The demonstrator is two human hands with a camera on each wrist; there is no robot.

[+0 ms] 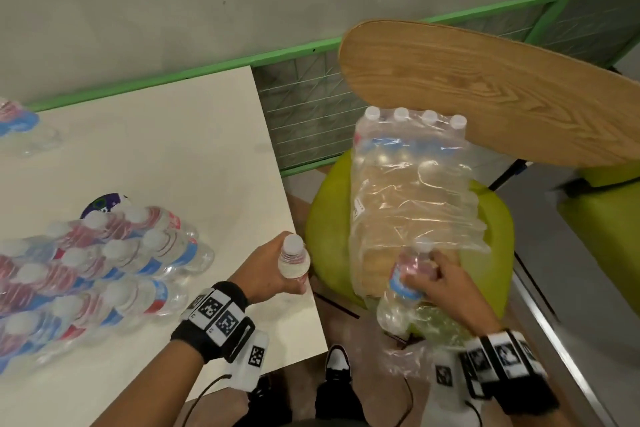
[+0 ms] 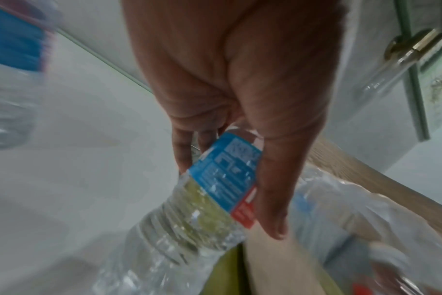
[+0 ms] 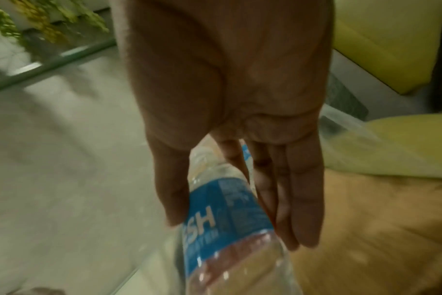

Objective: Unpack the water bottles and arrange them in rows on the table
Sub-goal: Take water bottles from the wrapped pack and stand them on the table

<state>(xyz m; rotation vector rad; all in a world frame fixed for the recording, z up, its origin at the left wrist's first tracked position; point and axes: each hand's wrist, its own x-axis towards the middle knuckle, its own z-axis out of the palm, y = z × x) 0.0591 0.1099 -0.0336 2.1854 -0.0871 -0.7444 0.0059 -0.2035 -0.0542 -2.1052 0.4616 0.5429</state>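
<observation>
My left hand (image 1: pixel 292 276) grips an upright water bottle (image 1: pixel 293 258) with a white cap over the right edge of the white table (image 1: pixel 180 149). In the left wrist view the fingers and thumb of that hand (image 2: pixel 227 197) wrap its blue and red label (image 2: pixel 225 175). My right hand (image 1: pixel 427 276) grips a second bottle (image 1: pixel 403 282) at the torn front end of the plastic-wrapped pack (image 1: pixel 415 191). The pack lies on a green chair seat (image 1: pixel 325 218), with a row of capped bottles (image 1: pixel 415 116) still in its far end. Several bottles (image 1: pixel 110 267) stand in rows on the table's left.
The chair's wooden backrest (image 1: pixel 485 87) leans over the pack. A green-framed partition (image 1: pixel 304 107) runs behind table and chair. Crumpled clear wrap (image 1: pixel 24 128) lies at the table's far left corner. A second green seat (image 1: pixel 602 218) is at the right. My shoe (image 1: pixel 337 362) is below.
</observation>
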